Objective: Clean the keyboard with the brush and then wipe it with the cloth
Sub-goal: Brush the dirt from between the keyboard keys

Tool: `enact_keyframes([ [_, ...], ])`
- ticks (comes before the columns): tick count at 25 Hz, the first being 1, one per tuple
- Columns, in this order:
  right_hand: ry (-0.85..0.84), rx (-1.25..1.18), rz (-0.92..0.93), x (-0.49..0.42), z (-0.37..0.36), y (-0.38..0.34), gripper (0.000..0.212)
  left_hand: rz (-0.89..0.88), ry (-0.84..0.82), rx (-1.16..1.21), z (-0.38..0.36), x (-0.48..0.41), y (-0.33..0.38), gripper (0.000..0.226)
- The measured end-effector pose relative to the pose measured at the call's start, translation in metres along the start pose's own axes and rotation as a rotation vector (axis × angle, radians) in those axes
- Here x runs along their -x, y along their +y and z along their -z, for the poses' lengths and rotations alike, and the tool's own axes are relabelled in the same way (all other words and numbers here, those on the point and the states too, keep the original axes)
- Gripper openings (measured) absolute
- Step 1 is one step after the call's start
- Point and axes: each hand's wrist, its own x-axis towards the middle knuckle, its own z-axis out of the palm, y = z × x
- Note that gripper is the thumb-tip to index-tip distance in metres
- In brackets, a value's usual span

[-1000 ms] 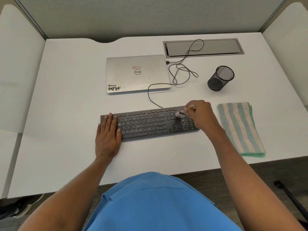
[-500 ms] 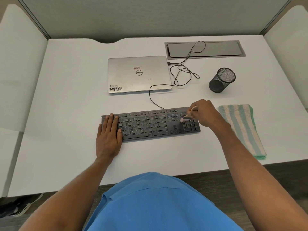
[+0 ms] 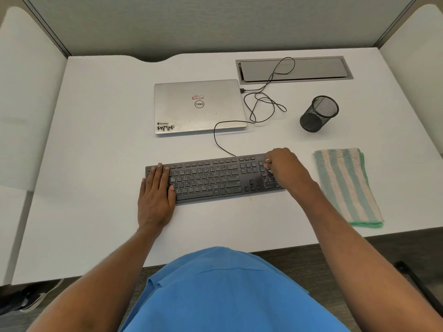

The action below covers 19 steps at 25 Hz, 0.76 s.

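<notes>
White desk bearing a keyboard at centre front, with a striped cloth lying flat near its right end. Left hand rests flat, fingers straight, on the keyboard's left end. Right hand is curled over the number pad; what it grasps, if anything, cannot be told.

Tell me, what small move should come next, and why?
Probably sweep leftward over the middle keys: the right hand, fingers curled as if round a hidden brush, sits at the number pad; the left hand steadies the keyboard; the cloth lies untouched.
</notes>
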Motion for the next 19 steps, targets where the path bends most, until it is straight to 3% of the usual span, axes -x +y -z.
enact_keyframes([
  [8,0.11,-0.142,-0.039,-0.004,0.008,0.01,0.015,-0.005,0.005,0.005,0.0,0.001,0.0,0.062],
  [14,0.042,-0.101,0.004,0.0,0.0,0.005,0.02,-0.009,0.007,0.019,0.001,0.0,0.001,0.062],
  [19,0.347,-0.314,0.028,0.014,0.003,0.005,0.016,-0.006,0.001,0.01,0.0,0.001,0.0,0.062],
])
